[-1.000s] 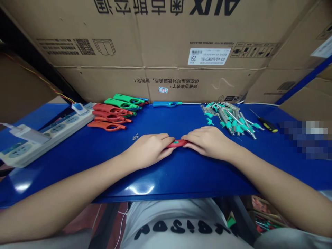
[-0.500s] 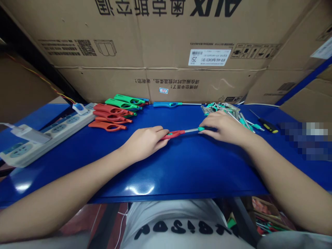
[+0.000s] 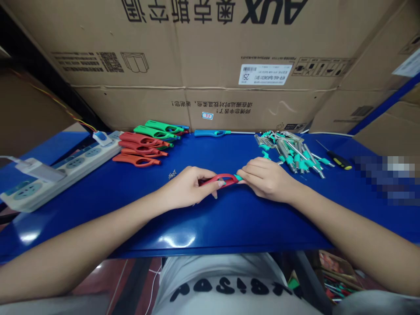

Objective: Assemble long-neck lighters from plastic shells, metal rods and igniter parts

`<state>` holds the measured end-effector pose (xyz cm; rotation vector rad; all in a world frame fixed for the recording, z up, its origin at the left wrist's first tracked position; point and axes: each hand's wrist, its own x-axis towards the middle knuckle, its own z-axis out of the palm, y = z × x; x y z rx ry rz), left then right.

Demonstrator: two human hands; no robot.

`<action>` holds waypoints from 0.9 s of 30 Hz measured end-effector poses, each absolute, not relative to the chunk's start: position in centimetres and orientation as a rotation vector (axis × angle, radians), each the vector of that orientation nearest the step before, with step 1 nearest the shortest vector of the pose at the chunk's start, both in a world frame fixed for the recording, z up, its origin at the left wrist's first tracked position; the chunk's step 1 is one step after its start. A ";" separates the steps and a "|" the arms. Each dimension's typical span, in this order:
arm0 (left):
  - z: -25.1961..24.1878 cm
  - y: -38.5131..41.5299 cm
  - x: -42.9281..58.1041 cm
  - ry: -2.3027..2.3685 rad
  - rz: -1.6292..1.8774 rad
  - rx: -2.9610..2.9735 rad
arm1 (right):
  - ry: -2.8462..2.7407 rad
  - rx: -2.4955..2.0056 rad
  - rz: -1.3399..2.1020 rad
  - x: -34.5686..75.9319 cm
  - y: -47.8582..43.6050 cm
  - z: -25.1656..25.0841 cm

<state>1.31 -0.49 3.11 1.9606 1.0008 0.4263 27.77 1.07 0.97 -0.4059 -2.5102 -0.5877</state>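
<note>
Left hand [image 3: 182,188], its forearm slanting from eight o'clock and its back turned upward, grasps a red handle [image 3: 214,178] over the middle of the worktop [image 3: 210,227], thumb along the near side. From four o'clock, the right hand [image 3: 267,179] meets it, fingers curled and pinching a green piece [image 3: 239,177] at the handle's three o'clock end; whatever else they cover is hidden. From that handle, metal tubes [image 3: 285,151] lie toward two o'clock, more handles [image 3: 144,140] toward ten.
</note>
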 end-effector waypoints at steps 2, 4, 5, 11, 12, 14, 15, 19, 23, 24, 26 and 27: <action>3.4 -0.3 1.4 0.990 0.327 1.757 | -2.519 -0.390 -0.579 27.7 1.0 0.9; 3.6 -0.1 1.4 0.996 0.252 1.660 | -2.515 -0.378 -0.567 27.6 0.9 0.8; 3.6 -0.1 1.4 1.001 0.234 1.663 | -2.514 -0.371 -0.561 27.5 0.8 0.7; 3.2 -0.7 1.0 1.020 0.462 2.377 | -2.592 -0.480 -0.484 27.1 0.9 0.5; 3.1 -0.9 1.0 1.029 0.479 2.498 | -2.599 -0.518 -0.453 27.1 1.0 0.6; 3.0 -1.1 1.0 1.058 0.472 2.641 | -2.610 -0.576 -0.395 27.2 1.1 0.9; 2.9 -1.2 1.0 1.077 0.461 2.671 | -2.616 -0.602 -0.374 27.3 1.2 1.0; 2.7 -0.9 1.0 1.156 0.383 2.722 | -2.634 -0.708 -0.316 27.9 1.4 1.5; 2.5 -0.3 0.8 1.248 0.289 2.753 | -2.649 -0.732 -0.250 28.5 1.7 1.5; 2.5 -0.3 0.8 1.251 0.258 2.768 | -2.655 -0.718 -0.248 28.5 1.7 1.4; 2.6 -0.3 0.9 1.241 0.178 2.819 | -2.671 -0.685 -0.276 28.5 1.6 1.4; 2.6 -0.4 1.0 1.242 0.138 2.848 | -2.678 -0.669 -0.305 28.5 1.5 1.3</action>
